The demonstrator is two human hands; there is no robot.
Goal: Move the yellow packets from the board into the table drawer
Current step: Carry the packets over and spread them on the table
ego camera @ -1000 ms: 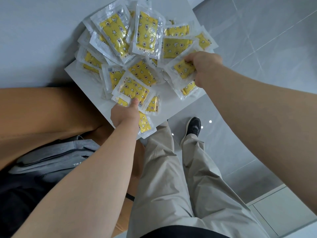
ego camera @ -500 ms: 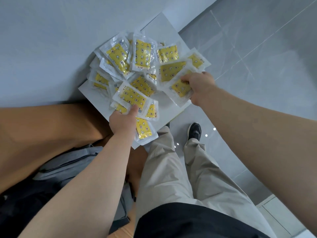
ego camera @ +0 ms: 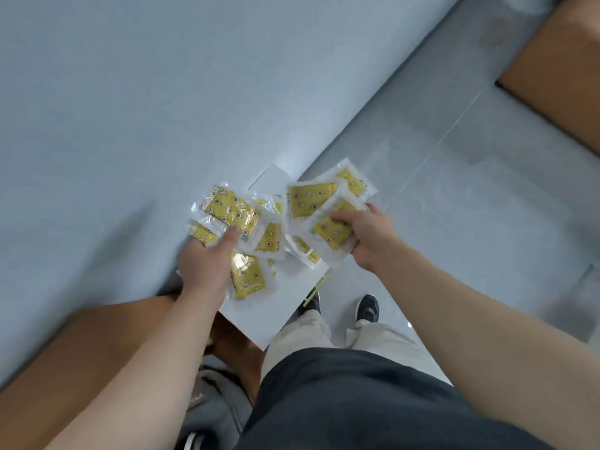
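Several yellow packets in clear wrappers lie heaped on a white board (ego camera: 285,306) at the corner of the grey table. My left hand (ego camera: 207,267) grips a bunch of packets (ego camera: 230,207) at the heap's left side, thumb on top. My right hand (ego camera: 367,237) grips another bunch of packets (ego camera: 331,233) at the right side, with more fanned out above it (ego camera: 311,198). A loose packet (ego camera: 248,277) lies on the board beside my left wrist. The frame is blurred by motion. No drawer opening is visible.
The grey tabletop (ego camera: 130,108) fills the upper left. A brown wooden surface (ego camera: 81,362) lies below the board at left, with a grey bag (ego camera: 214,401) under it. My legs and shoes (ego camera: 367,308) stand on the grey tiled floor. A brown panel (ego camera: 561,69) sits top right.
The view has pulled back and tilted. Both hands have closed on bunches of packets, and the heap on the board looks smaller and gathered toward my hands.
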